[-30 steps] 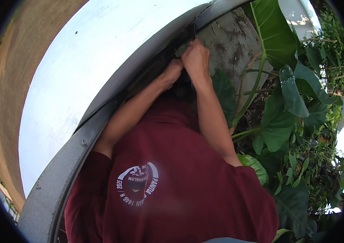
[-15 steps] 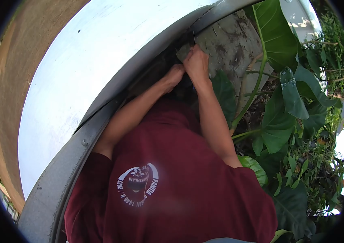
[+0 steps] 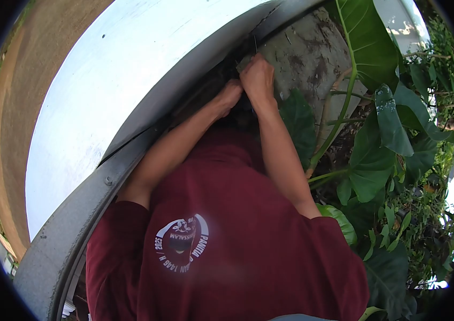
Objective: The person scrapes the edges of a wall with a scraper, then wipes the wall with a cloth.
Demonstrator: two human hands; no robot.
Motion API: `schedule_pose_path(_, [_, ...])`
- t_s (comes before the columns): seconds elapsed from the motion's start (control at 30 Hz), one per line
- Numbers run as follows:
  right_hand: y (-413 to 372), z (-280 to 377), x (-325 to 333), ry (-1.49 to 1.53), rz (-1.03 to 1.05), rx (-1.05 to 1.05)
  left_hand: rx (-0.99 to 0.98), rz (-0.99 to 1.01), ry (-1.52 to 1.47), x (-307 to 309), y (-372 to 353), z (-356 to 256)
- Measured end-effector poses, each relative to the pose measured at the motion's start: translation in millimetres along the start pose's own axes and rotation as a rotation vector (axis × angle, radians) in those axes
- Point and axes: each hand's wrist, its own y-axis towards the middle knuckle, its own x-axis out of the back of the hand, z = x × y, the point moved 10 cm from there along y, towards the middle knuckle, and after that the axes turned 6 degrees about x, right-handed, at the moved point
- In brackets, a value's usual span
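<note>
My right hand (image 3: 258, 76) is closed near the top centre, against the dark gap below the metal rim. A thin, wire-like piece (image 3: 256, 45) sticks up from its fingers; the rest of it is hidden. Just to the left and a little lower, my left hand (image 3: 230, 95) is closed, with its fingers turned into the shadow, and whatever it grips is hidden. The two hands are almost touching. A rough grey slab (image 3: 312, 59) lies behind and to the right of them.
A large white panel (image 3: 109, 75) with a grey metal rim (image 3: 71, 230) curves along the left. Big green leaves (image 3: 371, 48) and stems stand close on the right. Brown ground (image 3: 18, 134) shows at the far left. My maroon shirt (image 3: 259, 241) fills the lower middle.
The view has shifted slightly, and the leaves appear a little further right. Both hands appear slightly higher and stay closed, close together.
</note>
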Motion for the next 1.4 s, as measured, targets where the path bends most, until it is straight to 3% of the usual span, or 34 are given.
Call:
schedule_pose_path(0.13, [-4.9,-4.2,-0.6,0.007,0.002,-0.011,0.011,0.077,0.039,-5.2,4.0,7.0])
schedule_pose_path(0.27, [5.2,2.0,-6.8,0.009,0.009,-0.019,0.033,-0.023,-0.030,8.0,14.1,12.6])
schedule_pose_path(0.47, [-0.3,-1.5,-7.2,0.000,-0.025,-0.014,0.091,-0.060,0.095,12.0,10.5,14.9])
schedule_pose_path(0.67, [-3.2,-6.9,-9.3,0.019,-0.024,-0.034,-0.005,-0.057,0.096,15.1,16.8,18.9])
schedule_pose_path(0.77, [5.9,-2.0,-10.8,0.028,-0.007,-0.037,0.050,-0.002,-0.005,14.6,16.1,14.6])
schedule_pose_path(0.87, [-1.3,-1.6,-4.0,0.021,-0.003,-0.051,0.002,-0.102,0.037,15.2,8.4,11.5])
schedule_pose_path(0.97, [4.4,-0.9,-2.0,0.018,-0.001,-0.037,-0.063,-0.077,-0.013,12.7,15.1,9.9])
schedule_pose_path(1.07, [2.7,-2.4,-4.6,0.018,-0.004,-0.027,0.071,-0.076,0.050,12.2,1.6,6.2])
schedule_pose_path(1.4, [3.6,3.0,6.1,0.030,-0.002,-0.047,-0.060,-0.095,0.012,9.4,8.8,3.2])
